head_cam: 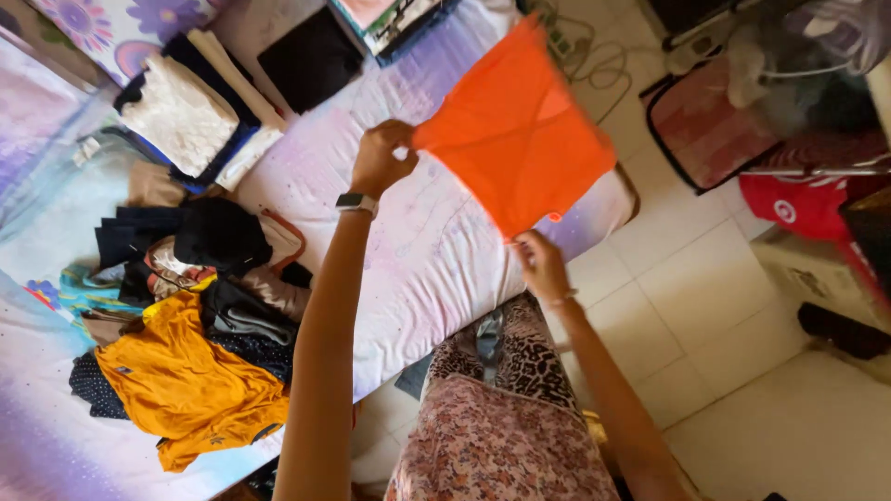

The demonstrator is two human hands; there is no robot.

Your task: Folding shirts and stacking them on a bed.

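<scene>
I hold an orange garment [515, 130] spread out in the air above the edge of the bed [418, 250]. My left hand [380, 158], with a watch on its wrist, pinches one corner of the cloth at its left side. My right hand [541, 264] grips the lower corner. The cloth hangs flat between the two hands, its top reaching toward the far end of the bed.
On the bed lie a heap of unfolded clothes with a yellow garment [186, 385] in front, a stack of folded white and dark clothes [200, 111], and a folded black piece [311, 60]. On the right are a tiled floor [724, 297], a red bag [803, 204] and cables.
</scene>
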